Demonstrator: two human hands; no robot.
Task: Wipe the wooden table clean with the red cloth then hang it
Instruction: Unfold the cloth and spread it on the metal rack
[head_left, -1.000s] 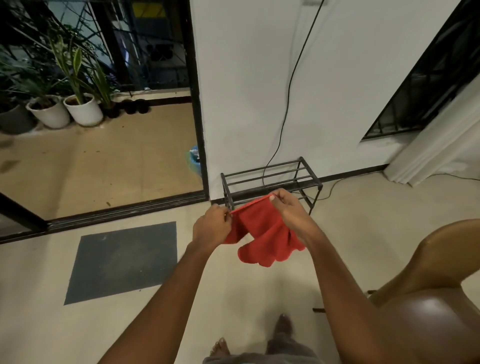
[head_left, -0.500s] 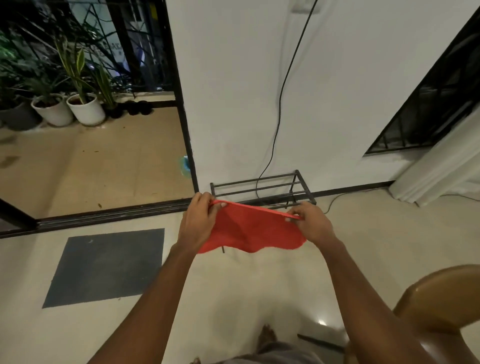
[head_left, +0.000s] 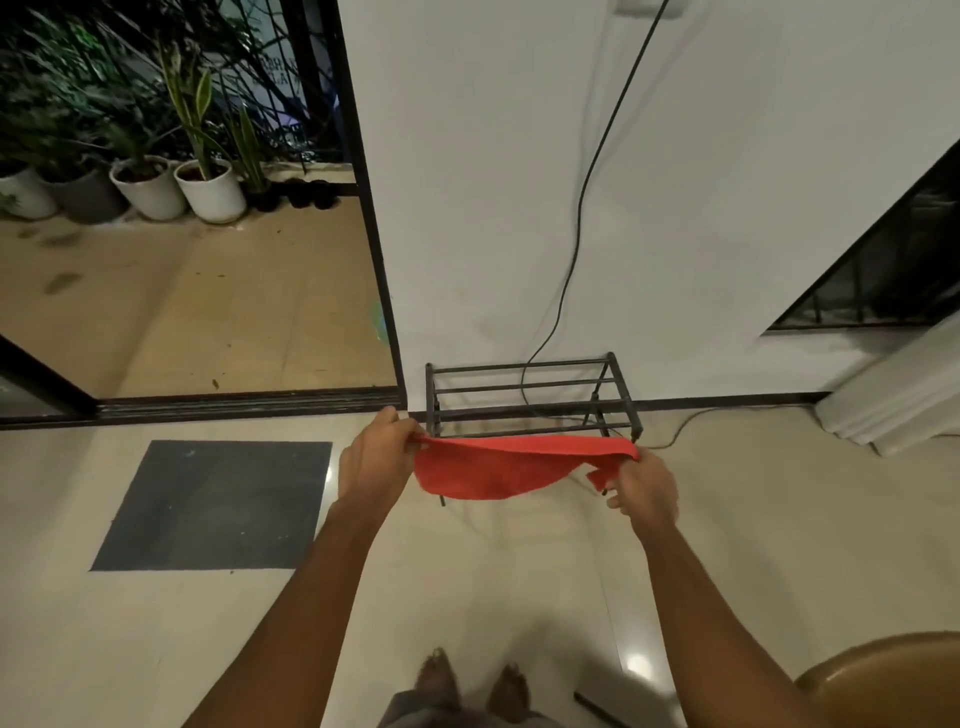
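The red cloth (head_left: 511, 465) is stretched out between my two hands, sagging a little in the middle. My left hand (head_left: 371, 457) pinches its left corner and my right hand (head_left: 644, 486) pinches its right corner. The cloth hangs in the air just in front of a low black metal rack (head_left: 524, 387) that stands against the white wall. The cloth hides part of the rack's front rail and legs. The wooden table is out of view.
A black cable (head_left: 576, 223) runs down the wall behind the rack. A grey mat (head_left: 218, 504) lies on the floor at the left. An open doorway leads to potted plants (head_left: 208, 189). A brown chair (head_left: 893, 680) sits at the bottom right.
The bunched cloth has been pulled out flat as my hands moved apart. I have stepped closer to the rack, and the chair has slid toward the frame's corner.
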